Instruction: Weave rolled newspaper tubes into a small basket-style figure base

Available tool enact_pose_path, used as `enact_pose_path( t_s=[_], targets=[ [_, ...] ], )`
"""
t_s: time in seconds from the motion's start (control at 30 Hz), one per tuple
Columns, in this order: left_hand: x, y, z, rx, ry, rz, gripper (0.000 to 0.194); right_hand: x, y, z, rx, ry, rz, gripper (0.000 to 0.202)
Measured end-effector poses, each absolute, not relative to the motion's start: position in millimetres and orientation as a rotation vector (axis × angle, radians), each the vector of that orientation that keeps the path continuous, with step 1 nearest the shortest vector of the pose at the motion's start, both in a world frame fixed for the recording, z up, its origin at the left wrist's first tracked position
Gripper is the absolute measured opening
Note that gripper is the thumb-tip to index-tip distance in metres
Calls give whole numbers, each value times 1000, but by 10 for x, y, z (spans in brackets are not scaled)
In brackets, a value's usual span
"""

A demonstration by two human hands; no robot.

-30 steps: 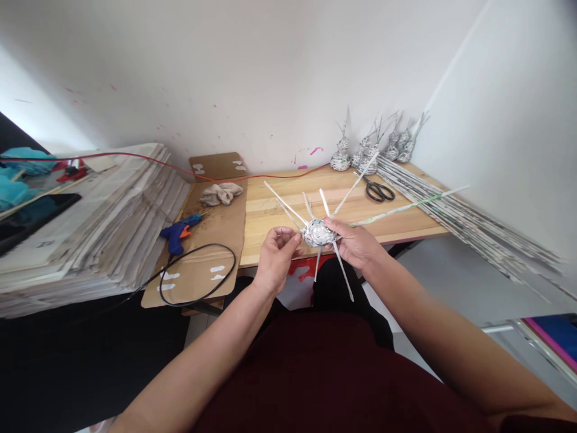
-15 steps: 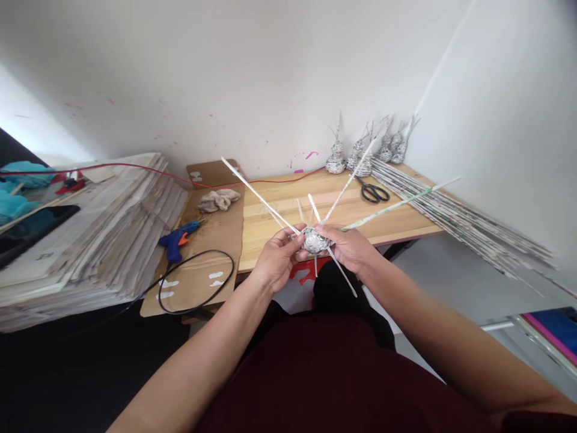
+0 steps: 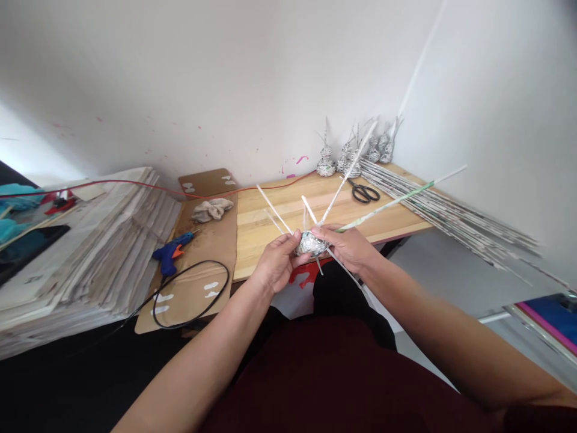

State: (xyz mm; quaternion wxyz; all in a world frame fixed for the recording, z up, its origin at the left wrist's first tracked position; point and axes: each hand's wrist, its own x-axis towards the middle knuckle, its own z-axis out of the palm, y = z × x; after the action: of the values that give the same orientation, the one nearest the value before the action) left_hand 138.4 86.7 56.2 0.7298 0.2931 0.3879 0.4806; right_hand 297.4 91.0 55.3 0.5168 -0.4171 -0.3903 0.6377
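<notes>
Between my two hands is a small round woven paper piece (image 3: 312, 243), greyish white, with several rolled-paper spokes sticking out of it. My left hand (image 3: 280, 258) grips its left edge, thumb on top. On the right edge, my right hand (image 3: 346, 245) pinches the piece near the base of a long green-and-white paper tube (image 3: 396, 199), which points off to the right. Another long white paper tube (image 3: 345, 180) rises from the piece toward the wall. Fingertips beneath the weave are partly hidden. The piece is held above the table's front edge.
Black-handled scissors (image 3: 365, 193) lie on the wooden table (image 3: 256, 240), beside a bundle of paper tubes (image 3: 451, 213). Woven paper figures (image 3: 326, 161) stand against the wall. Leftward are a blue glue gun (image 3: 169, 255), a crumpled cloth (image 3: 213, 210) and a tall newspaper stack (image 3: 103, 258).
The woven piece has turned and tilted in my hands, so its left spokes look shorter and stand differently. Both hands keep hold. The whole view has shifted slightly.
</notes>
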Motion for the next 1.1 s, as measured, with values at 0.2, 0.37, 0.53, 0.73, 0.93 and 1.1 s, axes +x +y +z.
enact_pose_path(
  t_s=[0.2,0.37,0.53,0.73,0.93,1.1],
  targets=[
    [1433,889,593,601,880,1008,5,3014,908,517,-1007,-917,1513,28],
    [1323,928,561,818,1021,880,27,3067,928,449,-1026,-960,1466,29],
    [1083,982,578,1176,1351,1182,44,3133,965,412,-1143,-937,1407,34],
    [1161,960,713,1380,1141,1134,33,3076,960,449,-1158,-963,1393,32],
    [1273,1018,830,1209,1156,964,22,3067,947,482,-1140,-1027,1378,32],
    [1302,1092,852,1004,995,827,15,3088,949,546,-1126,-1132,1418,29]
  ],
)
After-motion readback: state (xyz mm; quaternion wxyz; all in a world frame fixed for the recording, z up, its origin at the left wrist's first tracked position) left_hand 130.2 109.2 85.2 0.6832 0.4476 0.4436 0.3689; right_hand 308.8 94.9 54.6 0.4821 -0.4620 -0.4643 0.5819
